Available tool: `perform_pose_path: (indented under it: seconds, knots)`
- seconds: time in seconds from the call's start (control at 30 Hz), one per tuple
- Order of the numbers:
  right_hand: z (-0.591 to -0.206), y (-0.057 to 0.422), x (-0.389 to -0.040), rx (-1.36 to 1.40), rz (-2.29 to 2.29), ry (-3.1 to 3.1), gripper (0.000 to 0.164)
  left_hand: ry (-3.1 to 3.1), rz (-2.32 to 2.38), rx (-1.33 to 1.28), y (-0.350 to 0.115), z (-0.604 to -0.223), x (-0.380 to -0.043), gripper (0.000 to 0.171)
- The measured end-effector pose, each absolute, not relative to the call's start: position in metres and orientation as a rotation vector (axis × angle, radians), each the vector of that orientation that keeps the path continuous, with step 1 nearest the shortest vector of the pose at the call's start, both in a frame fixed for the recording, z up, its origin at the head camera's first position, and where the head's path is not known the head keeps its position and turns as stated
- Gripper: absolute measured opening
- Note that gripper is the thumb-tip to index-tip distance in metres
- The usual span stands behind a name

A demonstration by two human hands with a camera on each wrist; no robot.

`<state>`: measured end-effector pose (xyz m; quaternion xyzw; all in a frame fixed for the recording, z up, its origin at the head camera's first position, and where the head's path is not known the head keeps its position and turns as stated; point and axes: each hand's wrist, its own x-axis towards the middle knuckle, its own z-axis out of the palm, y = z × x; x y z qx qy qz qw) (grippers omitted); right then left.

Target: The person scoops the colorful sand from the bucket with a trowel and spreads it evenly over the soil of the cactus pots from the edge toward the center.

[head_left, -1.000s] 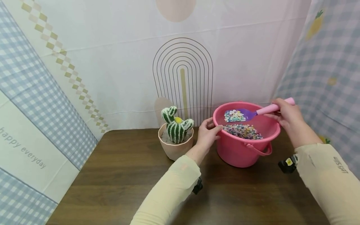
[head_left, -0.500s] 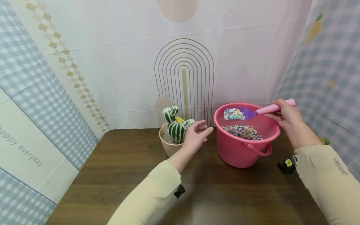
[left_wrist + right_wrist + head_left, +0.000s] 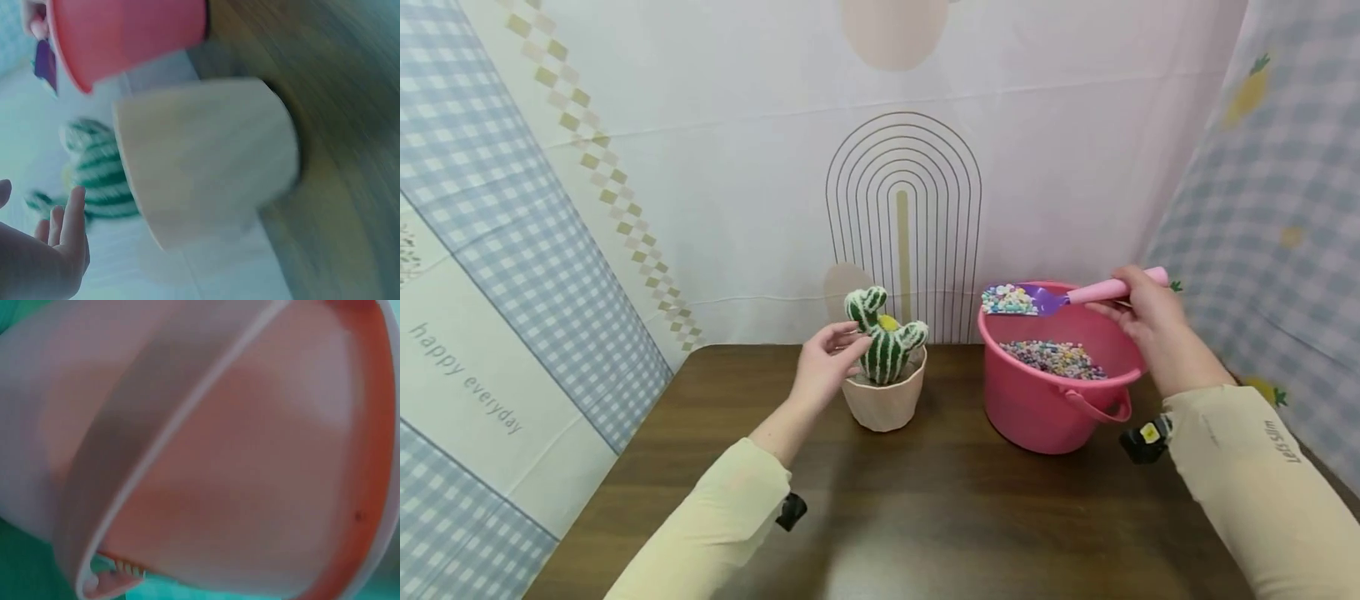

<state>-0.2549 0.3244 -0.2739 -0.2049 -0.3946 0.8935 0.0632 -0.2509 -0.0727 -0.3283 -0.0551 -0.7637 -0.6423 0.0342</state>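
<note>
My right hand (image 3: 1157, 329) grips the pink handle of a small purple shovel (image 3: 1051, 301). Its blade is heaped with pastel beads (image 3: 1006, 299) and hovers over the left side of a pink bucket (image 3: 1037, 417). More mixed beads (image 3: 1056, 359) lie inside the bucket. My left hand (image 3: 822, 367), fingers extended and holding nothing, is at the left side of a knitted green cactus (image 3: 883, 357) in a beige pot (image 3: 886, 406). In the left wrist view, fingertips (image 3: 77, 203) overlap the cactus (image 3: 106, 181). The right wrist view is filled by the bucket wall (image 3: 262, 444); my right hand is hidden there.
Pot and bucket stand apart on a dark wooden table (image 3: 880, 517), near its back edge. A printed cloth (image 3: 760, 208) hangs behind, with a checked cloth (image 3: 1285, 250) close on the right. The bucket's bail handle (image 3: 1097, 407) hangs down in front.
My left hand has let go of the bucket rim and crossed leftward to the far side of the cactus. The loaded shovel has shifted left, toward the bucket's left rim.
</note>
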Motion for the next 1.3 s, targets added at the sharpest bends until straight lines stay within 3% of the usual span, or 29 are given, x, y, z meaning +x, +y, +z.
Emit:
perform_pose_path:
  seconds: [0.37,0.73,1.03,1.17,1.3]
  knots:
    - [-0.275,0.298,-0.261,-0.544,2.703,-1.312,0.011,-2.417,-1.961,0.108,-0.109,-0.357,-0.279,0.053]
    - [-0.274,0.281,-0.258,-0.645,2.631,-1.469,0.021,-2.353,-2.066,0.145,-0.097,-0.373,-0.283,0.043]
    - [-0.274,0.275,-0.261,-0.563,2.639,-1.484,0.005,-2.371,-2.039,0.168,-0.093,-0.37,-0.284,0.044]
    - [-0.277,0.272,-0.261,-0.552,2.613,-1.503,0.01,-2.374,-2.036,0.188,-0.092,-0.371,-0.285,0.044]
    - [-0.28,0.266,-0.262,-0.568,2.591,-1.514,0.006,-2.388,-2.024,0.203,-0.093,-0.372,-0.284,0.043]
